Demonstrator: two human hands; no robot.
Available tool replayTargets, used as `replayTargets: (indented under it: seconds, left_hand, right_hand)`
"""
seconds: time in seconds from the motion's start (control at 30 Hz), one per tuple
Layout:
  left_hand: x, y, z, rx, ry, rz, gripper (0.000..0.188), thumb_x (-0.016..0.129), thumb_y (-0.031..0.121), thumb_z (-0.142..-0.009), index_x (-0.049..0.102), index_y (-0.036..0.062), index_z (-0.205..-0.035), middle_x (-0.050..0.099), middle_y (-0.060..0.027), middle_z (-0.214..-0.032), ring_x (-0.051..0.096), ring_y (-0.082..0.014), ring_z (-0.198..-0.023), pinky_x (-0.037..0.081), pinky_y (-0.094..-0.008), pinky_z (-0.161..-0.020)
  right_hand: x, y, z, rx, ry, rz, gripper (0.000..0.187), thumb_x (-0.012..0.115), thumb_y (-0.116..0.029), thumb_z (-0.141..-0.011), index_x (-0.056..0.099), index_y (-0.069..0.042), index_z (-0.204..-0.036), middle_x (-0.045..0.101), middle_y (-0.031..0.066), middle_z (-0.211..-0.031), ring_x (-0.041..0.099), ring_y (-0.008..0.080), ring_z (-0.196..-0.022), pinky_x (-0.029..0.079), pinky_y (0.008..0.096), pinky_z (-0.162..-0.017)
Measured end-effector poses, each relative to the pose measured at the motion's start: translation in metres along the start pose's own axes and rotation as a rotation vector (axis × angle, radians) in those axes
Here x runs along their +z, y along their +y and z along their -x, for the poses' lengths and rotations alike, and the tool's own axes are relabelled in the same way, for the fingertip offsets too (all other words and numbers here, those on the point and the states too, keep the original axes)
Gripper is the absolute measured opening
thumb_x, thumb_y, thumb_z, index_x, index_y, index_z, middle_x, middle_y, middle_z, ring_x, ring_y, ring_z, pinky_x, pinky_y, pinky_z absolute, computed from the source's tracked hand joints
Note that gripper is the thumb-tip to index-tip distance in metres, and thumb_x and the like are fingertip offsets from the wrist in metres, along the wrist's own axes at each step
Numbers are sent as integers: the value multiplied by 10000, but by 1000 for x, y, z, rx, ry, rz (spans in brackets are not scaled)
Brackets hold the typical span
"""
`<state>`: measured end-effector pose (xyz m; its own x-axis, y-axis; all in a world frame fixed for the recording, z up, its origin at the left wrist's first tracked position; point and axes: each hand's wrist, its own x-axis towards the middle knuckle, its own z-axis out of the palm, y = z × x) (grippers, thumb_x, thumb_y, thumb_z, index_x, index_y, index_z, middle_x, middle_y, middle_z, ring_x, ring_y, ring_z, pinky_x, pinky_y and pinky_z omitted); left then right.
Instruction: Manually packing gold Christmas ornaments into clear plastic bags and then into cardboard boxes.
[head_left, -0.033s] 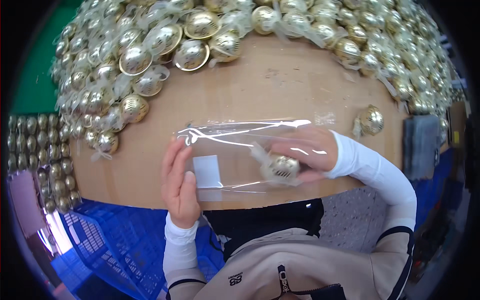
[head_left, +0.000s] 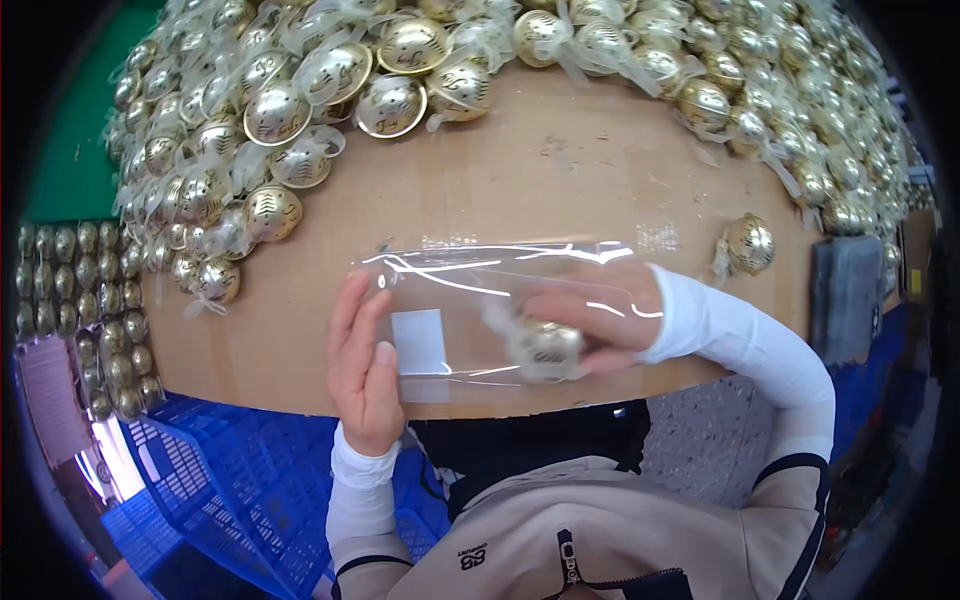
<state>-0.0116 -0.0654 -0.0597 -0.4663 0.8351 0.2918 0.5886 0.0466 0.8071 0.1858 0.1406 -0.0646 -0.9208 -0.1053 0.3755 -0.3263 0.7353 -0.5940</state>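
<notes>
A clear plastic bag [head_left: 480,262] lies flat on the brown cardboard-topped table, with a white label [head_left: 418,341] near its left end. My right hand [head_left: 598,305] is inside the bag from the right, its fingers closed round a gold ball ornament [head_left: 553,343] with a whitish ribbon; both are blurred. At the bag's left end, my left hand [head_left: 366,375] rests with fingers stretched out along the edge, touching the plastic. Another gold ball ornament [head_left: 750,244] with a ribbon sits alone on the table, right of my right hand.
Heaped gold ornaments [head_left: 275,113] with ribbons curve round the table's far side, left to right. Blue plastic crates [head_left: 230,490] stand below the table at the left. Rows of ornaments [head_left: 85,265] lie beyond the left edge. A dark grey stack [head_left: 843,298] is at the right edge.
My right hand has shifted slightly left inside the bag, carrying the gold ball ornament toward the white label. My left hand stays at the bag's left end.
</notes>
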Motion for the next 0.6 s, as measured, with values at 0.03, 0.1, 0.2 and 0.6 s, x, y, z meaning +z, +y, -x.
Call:
replayTargets:
  seconds: [0.03,0.1,0.2,0.6]
  left_hand:
    - [-2,0,-1,-6,-15,12,349,424,68,-819,560,-65,-1112,480,-187,-1266,373,-364,-1244,256,-437,-1045]
    - [-3,-2,-5,44,-71,-35,359,429,69,-813,557,-62,-1123,483,-190,-1267,373,-370,-1243,257,-438,-1044]
    - [-7,-3,-7,95,-114,-89,372,448,73,-806,557,-55,-1138,498,-191,-1255,375,-378,-1240,260,-439,-1042]
    - [-2,6,-5,205,-86,-175,335,460,70,-820,581,-64,-1102,537,-188,-1214,404,-400,-1215,280,-455,-1024]
  right_hand:
    - [8,-2,-17,-24,-35,-33,624,580,-399,-810,434,39,-1229,538,193,-1134,573,311,-871,459,397,-765]
    - [21,-5,-43,17,-61,26,616,593,-386,-798,444,38,-1219,542,188,-1102,580,306,-870,469,395,-743]
    - [41,-4,-69,47,18,199,588,629,-341,-765,469,24,-1197,549,155,-1035,608,281,-804,494,360,-654]
    - [39,1,-37,218,159,187,375,644,-158,-731,552,-22,-1068,569,163,-936,567,300,-923,482,403,-747]
